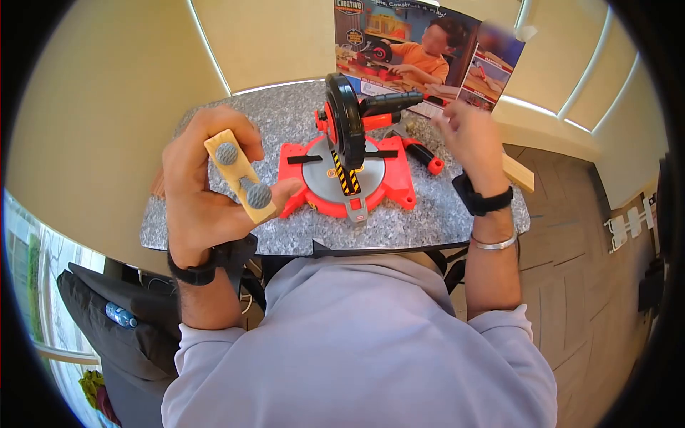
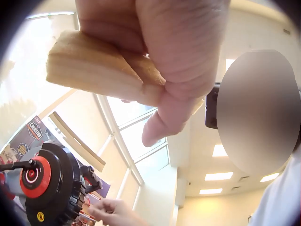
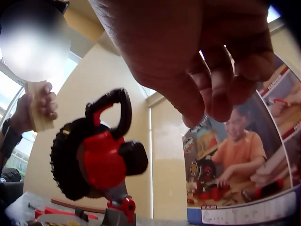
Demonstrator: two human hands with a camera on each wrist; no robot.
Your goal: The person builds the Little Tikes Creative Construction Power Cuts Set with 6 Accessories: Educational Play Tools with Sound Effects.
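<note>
My left hand [image 1: 189, 182], raised over the table's left front, grips a short wooden block [image 1: 236, 172] between thumb and fingers. Two grey round-headed toy bolts [image 1: 227, 153] stick out of the block, one near each end. From below, the left wrist view shows the block's pale side, with fingers curled over it. Midway between my hands stands a toy mitre saw [image 1: 347, 121] with a red base, grey turntable and black blade guard. My right hand [image 1: 472, 139] hangs in the air to the saw's right, fingers loosely bent, holding nothing. Below it lies a toy hammer [image 1: 422, 153].
A printed toy box [image 1: 407, 53] stands upright at the table's back. Another piece of wood [image 1: 519, 173] lies at the right edge, partly behind my right wrist. The speckled grey table [image 1: 285, 241] ends close to my body. A dark sofa [image 1: 132, 335] is at lower left.
</note>
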